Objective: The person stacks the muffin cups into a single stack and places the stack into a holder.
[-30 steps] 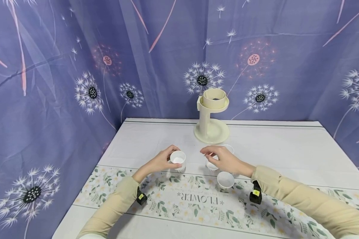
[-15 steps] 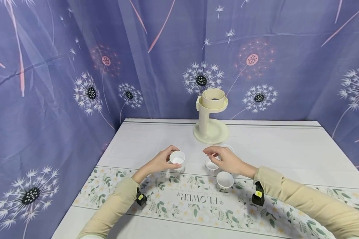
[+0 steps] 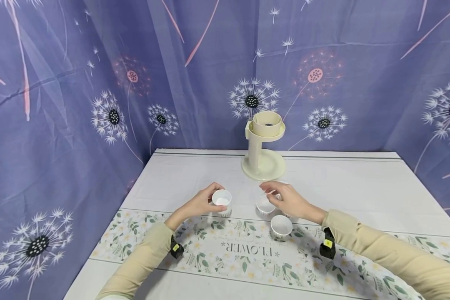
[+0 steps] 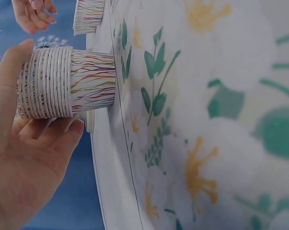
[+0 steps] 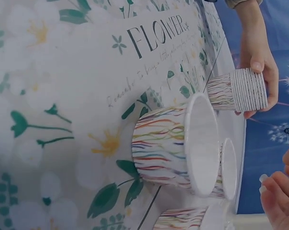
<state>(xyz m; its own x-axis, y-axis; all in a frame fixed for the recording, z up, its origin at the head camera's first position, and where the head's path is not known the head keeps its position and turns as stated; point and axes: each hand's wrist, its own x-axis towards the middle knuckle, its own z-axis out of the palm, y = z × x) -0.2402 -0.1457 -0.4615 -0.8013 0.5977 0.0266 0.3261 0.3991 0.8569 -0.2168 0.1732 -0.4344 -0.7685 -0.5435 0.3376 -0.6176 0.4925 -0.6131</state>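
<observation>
My left hand (image 3: 206, 202) grips a stack of nested paper cups (image 4: 49, 81) with colourful wavy lines, thumb on one side and fingers on the other. The stack's white open mouth (image 3: 222, 197) faces up in the head view. My right hand (image 3: 290, 202) hovers over the separate cups with loosely bent fingers. Nothing shows between its fingertips (image 5: 264, 184) in the right wrist view. One paper cup (image 3: 265, 205) stands just left of that hand, and another cup (image 3: 281, 226) stands nearer to me. A third cup (image 5: 183, 220) is mostly hidden behind the right hand in the head view.
A cream stand (image 3: 256, 150) with a round base and a ring-shaped top rises behind the cups. White cloth with a flower-print band covers the table (image 3: 180, 175). A purple-blue dandelion curtain (image 3: 210, 104) hangs along the back and left.
My right hand has shifted slightly right, uncovering more of the cup on its left and hiding more of the cup behind. My left hand stays in place with its stack.
</observation>
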